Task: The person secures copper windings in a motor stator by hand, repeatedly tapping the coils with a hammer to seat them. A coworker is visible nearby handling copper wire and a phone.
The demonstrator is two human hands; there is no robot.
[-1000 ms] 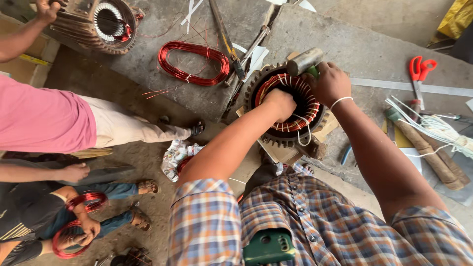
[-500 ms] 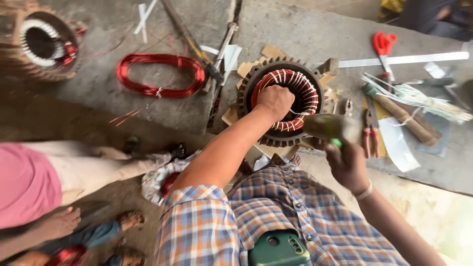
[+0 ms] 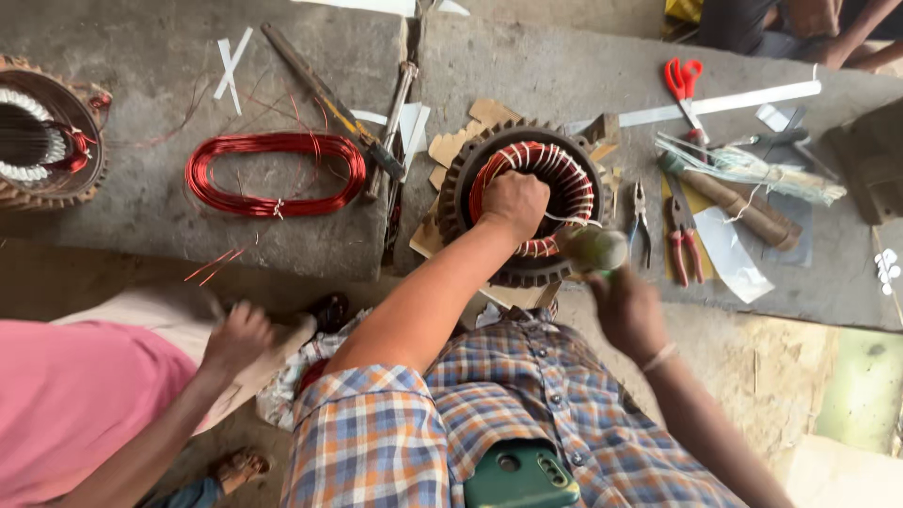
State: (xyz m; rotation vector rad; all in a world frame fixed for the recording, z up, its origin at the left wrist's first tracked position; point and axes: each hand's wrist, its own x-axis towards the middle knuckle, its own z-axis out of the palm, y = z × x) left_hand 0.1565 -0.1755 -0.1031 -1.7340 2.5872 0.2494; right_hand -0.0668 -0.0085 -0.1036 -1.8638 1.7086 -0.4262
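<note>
A round motor stator [image 3: 458,193] with red copper winding and white insulation lies on cardboard scraps on the concrete slab. My left hand [image 3: 513,202] is curled into a fist on the near side of the winding, fingers tucked into the bore. My right hand [image 3: 625,310] is just in front of the stator's near right edge, closed around the green handle of a mallet. The mallet's pale, blurred head [image 3: 593,249] hovers beside the stator rim.
A red wire coil [image 3: 273,174] and long metal bars [image 3: 329,94] lie to the left, with a second stator [image 3: 47,141] at the far left. Pliers [image 3: 682,235], red scissors [image 3: 682,80] and wooden sticks [image 3: 734,202] lie to the right. Another person's hand [image 3: 240,334] is at lower left.
My right hand has come off the stator's far rim and swung to its near right side with the mallet. My left hand has stayed on the winding.
</note>
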